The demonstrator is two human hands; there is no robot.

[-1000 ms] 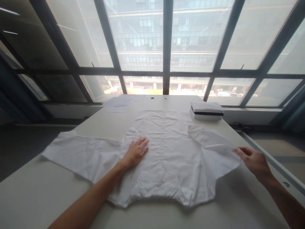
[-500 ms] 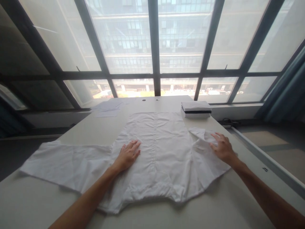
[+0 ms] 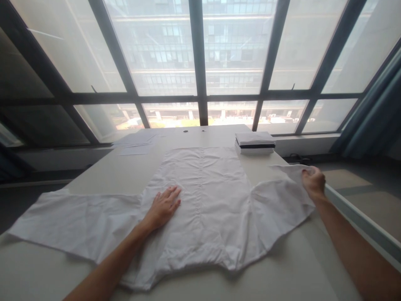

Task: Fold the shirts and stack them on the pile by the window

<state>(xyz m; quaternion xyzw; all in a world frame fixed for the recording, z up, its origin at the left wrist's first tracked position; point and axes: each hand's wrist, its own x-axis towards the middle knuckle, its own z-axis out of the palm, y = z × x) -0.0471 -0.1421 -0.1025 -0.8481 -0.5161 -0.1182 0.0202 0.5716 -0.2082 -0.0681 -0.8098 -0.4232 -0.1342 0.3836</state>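
A white button-up shirt (image 3: 219, 200) lies spread on a white table (image 3: 188, 288), its row of buttons running up the middle and its collar end nearest me. My left hand (image 3: 163, 205) rests flat on the body of the shirt, left of the buttons, with fingers stretched out. At the right, my right hand (image 3: 314, 183) grips the end of the right sleeve (image 3: 283, 202) and holds it lifted and pulled outward. The left sleeve (image 3: 62, 213) is laid out to the left.
A stack of folded white and black cloth (image 3: 255, 143) sits at the table's far right. Flat pale sheets (image 3: 134, 144) lie at the far left. Beyond the table are large windows (image 3: 166, 50), with a blue curtain (image 3: 369, 100) at the right.
My right hand has closed on the sleeve end and drawn it out to the right, opening the bunched sleeve. My left hand stays flat on the shirt.
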